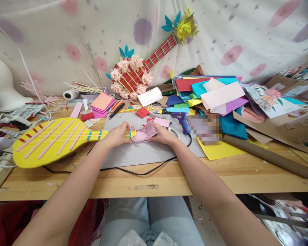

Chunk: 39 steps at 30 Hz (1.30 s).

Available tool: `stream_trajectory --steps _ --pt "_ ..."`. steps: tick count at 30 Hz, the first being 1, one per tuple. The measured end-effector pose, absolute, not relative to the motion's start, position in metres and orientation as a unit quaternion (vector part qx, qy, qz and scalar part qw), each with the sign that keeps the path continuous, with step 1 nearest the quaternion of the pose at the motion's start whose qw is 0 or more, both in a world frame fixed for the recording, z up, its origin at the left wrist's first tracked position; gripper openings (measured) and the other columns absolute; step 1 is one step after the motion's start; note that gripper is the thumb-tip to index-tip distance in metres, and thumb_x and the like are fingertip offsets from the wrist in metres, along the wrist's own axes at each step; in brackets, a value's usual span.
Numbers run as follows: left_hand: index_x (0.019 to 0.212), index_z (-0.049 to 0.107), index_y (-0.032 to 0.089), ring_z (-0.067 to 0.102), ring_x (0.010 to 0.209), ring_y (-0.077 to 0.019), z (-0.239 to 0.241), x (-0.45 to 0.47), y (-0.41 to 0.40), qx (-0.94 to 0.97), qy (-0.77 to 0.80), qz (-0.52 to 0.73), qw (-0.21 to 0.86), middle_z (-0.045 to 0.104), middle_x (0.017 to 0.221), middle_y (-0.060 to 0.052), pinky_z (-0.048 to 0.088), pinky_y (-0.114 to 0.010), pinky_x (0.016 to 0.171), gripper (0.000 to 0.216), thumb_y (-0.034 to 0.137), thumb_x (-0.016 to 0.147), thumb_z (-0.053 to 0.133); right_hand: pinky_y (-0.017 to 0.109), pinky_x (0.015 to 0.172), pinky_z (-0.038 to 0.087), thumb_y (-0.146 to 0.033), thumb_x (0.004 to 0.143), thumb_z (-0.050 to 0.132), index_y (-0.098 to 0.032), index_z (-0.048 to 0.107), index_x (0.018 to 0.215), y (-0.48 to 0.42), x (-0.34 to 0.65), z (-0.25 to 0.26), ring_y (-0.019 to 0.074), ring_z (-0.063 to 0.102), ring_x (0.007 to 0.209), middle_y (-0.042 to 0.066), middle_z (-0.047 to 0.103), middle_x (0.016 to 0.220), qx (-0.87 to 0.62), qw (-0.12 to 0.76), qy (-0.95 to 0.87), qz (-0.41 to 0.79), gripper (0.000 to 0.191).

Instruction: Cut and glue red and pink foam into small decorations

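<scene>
A yellow cardboard toy lute [51, 136] with pink strips across its body and blue bands on its neck lies on the table, body to the left. My left hand [118, 134] is closed round the neck close to its right end, thumb and fingers at its edges. My right hand [164, 134] grips a pink piece of foam or paper [145, 132] that sits at the end of the neck, its right part bent upward. The fingers beneath the pink piece are hidden. Both hands are above a grey cutting mat [138, 155].
A blue glue gun [180, 120] stands right of my right hand, its black cord [146, 173] running along the mat's front. Colored sheets [220, 97] are heaped at the back right. A red flowered toy lute [133, 80] leans on the curtain. A brown rod [269, 157] lies at right.
</scene>
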State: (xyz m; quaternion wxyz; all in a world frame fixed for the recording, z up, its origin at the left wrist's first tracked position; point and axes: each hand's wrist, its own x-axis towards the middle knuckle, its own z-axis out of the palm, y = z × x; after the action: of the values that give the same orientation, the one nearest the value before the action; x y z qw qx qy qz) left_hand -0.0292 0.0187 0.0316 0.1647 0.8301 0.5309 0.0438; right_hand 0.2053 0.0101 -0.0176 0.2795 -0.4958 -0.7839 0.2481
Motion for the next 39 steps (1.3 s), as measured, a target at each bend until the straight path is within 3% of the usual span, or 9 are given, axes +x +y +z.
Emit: stream_trajectory --steps 18,39 --pt "0.101 0.037 0.023 0.056 0.106 -0.0276 0.0289 -0.0304 0.0215 0.832 0.526 0.055 0.169 0.059 0.115 -0.008 0.044 -0.035 0.081 0.060 0.039 0.055 0.073 0.035 0.081 0.042 -0.036 0.059 0.074 -0.019 0.048 0.110 0.0090 0.2040 -0.0161 0.0228 0.054 0.097 0.008 0.058 0.107 -0.502 0.268 -0.785 0.243 0.059" --pt "0.102 0.038 0.023 0.056 0.106 -0.0278 0.0296 -0.0295 0.0211 0.831 0.527 0.055 0.170 0.059 0.114 -0.009 0.044 -0.035 0.081 0.061 0.039 0.054 0.072 0.031 0.079 0.042 -0.034 0.059 0.074 -0.020 0.045 0.116 0.0089 0.2033 -0.0195 0.0211 0.056 0.095 0.006 0.060 0.106 -0.490 0.288 -0.786 0.246 0.065"
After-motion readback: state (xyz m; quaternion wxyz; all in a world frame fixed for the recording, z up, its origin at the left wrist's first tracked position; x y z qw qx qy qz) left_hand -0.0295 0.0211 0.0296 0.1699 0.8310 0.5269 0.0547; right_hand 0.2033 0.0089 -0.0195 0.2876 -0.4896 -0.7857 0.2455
